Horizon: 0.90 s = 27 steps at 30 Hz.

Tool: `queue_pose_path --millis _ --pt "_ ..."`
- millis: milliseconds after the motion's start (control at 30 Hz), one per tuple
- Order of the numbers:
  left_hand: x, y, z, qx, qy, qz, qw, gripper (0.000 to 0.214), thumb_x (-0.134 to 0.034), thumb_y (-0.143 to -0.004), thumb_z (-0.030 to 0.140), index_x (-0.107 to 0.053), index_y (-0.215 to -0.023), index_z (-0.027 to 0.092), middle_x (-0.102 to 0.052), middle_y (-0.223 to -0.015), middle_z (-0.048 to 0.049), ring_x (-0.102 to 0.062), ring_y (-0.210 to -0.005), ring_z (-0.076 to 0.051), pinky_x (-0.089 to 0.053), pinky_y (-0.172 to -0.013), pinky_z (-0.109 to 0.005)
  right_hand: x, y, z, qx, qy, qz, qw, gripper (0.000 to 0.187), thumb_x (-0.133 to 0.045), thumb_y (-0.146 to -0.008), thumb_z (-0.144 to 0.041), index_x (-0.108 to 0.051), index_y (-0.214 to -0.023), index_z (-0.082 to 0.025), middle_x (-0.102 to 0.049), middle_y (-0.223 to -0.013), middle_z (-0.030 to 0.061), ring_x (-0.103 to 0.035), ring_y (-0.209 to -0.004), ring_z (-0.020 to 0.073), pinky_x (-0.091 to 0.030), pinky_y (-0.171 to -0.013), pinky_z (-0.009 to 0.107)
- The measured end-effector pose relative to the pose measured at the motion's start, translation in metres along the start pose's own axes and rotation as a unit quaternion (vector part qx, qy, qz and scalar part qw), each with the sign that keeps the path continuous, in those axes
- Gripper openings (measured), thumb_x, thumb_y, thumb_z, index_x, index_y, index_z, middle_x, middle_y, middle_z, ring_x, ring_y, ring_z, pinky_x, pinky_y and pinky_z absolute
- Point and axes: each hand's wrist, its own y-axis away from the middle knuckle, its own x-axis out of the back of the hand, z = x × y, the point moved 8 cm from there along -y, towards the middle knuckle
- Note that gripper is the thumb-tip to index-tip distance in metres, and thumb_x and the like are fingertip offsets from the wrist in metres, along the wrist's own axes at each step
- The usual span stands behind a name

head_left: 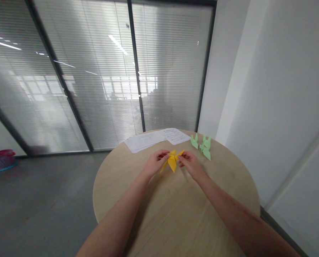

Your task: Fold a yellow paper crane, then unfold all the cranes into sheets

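Glass partition with blinds [103, 117] runs beyond the far side of the round table [170, 214]. On the floor to the table's left: a red-and-blue basket [1, 157], cut off by my view; too blurred to tell what's in it. It's the only container I can see. Printed sheets [145, 139] overlap at the table's far edge, text unreadable. Left hand [156, 162] and right hand [190, 163] meet over the table's far half, both in a narrow pinch on the yellow folded paper [172, 161]: left on its left side, right on its right-hand point. Done, as I judge it: the green folded pieces [194, 141] on the table's far right, shaped and let go; they bunch up, so no firm count. The yellow one has its points out, so folding looks well along; left: any final shaping, then setting it down. Can't tell which creases remain.
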Motion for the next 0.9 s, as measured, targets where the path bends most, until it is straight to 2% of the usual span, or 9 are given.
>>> queue_pose_path --millis 133,300,467,567,733,900 --pt "-0.005 0.000 -0.002 0.019 0.017 -0.028 0.999 0.024 -0.071 -0.079 0.038 -0.079 -0.093 0.021 -0.079 -0.094 -0.0082 -0.071 -0.086 -0.024 -0.056 -0.082 -0.036 -0.002 0.002 -0.005 0.006 0.003 -0.011 1.000 0.036 -0.074 -0.075 -0.055 -0.067 -0.085 -0.022 -0.069 -0.080 0.0042 -0.064 -0.068 0.0181 -0.054 -0.058 0.030" --pt "-0.008 0.003 0.006 0.022 0.049 -0.044 0.998 0.027 -0.073 -0.077 0.039 -0.079 -0.095 0.021 -0.079 -0.096 -0.0082 -0.071 -0.087 -0.024 -0.056 -0.082 -0.036 -0.004 0.004 -0.014 0.038 0.010 -0.008 0.999 0.037 -0.074 -0.075 -0.058 -0.068 -0.083 -0.023 -0.068 -0.077 0.0036 -0.065 -0.070 0.0198 -0.056 -0.061 0.032" --pt "-0.009 0.008 0.027 -0.026 -0.021 -0.045 0.998 0.023 -0.076 -0.075 0.030 -0.080 -0.097 0.024 -0.078 -0.105 -0.0067 -0.070 -0.098 -0.025 -0.052 -0.096 -0.039 -0.008 0.007 -0.021 0.056 0.001 -0.003 0.998 0.038 -0.076 -0.075 -0.057 -0.070 -0.088 -0.023 -0.071 -0.086 0.0058 -0.068 -0.078 0.0227 -0.061 -0.067 0.036" --pt "-0.008 0.008 0.033 -0.045 -0.051 -0.031 0.997 0.020 -0.074 -0.077 0.027 -0.080 -0.096 0.023 -0.077 -0.103 -0.0069 -0.071 -0.096 -0.025 -0.052 -0.096 -0.039 -0.009 0.008 -0.021 0.061 -0.016 0.000 0.998 0.035 -0.077 -0.075 -0.055 -0.070 -0.088 -0.023 -0.070 -0.088 0.0056 -0.068 -0.079 0.0226 -0.062 -0.067 0.037" --pt "-0.004 0.006 0.027 -0.051 -0.061 -0.017 0.997 0.016 -0.071 -0.081 0.029 -0.080 -0.093 0.023 -0.078 -0.100 -0.0080 -0.071 -0.094 -0.025 -0.053 -0.091 -0.039 -0.005 0.006 -0.018 0.063 0.004 0.007 0.998 0.034 -0.076 -0.075 -0.055 -0.069 -0.085 -0.023 -0.068 -0.086 0.0052 -0.065 -0.076 0.0209 -0.061 -0.064 0.034" --pt "-0.005 0.004 0.015 -0.029 -0.046 -0.017 0.998 0.014 -0.070 -0.081 0.031 -0.080 -0.085 0.022 -0.078 -0.090 -0.0075 -0.071 -0.084 -0.023 -0.054 -0.081 -0.035 -0.005 0.005 -0.016 0.058 0.006 0.011 0.998 0.033 -0.075 -0.075 -0.054 -0.070 -0.086 -0.023 -0.068 -0.085 0.0051 -0.065 -0.075 0.0213 -0.061 -0.065 0.036"
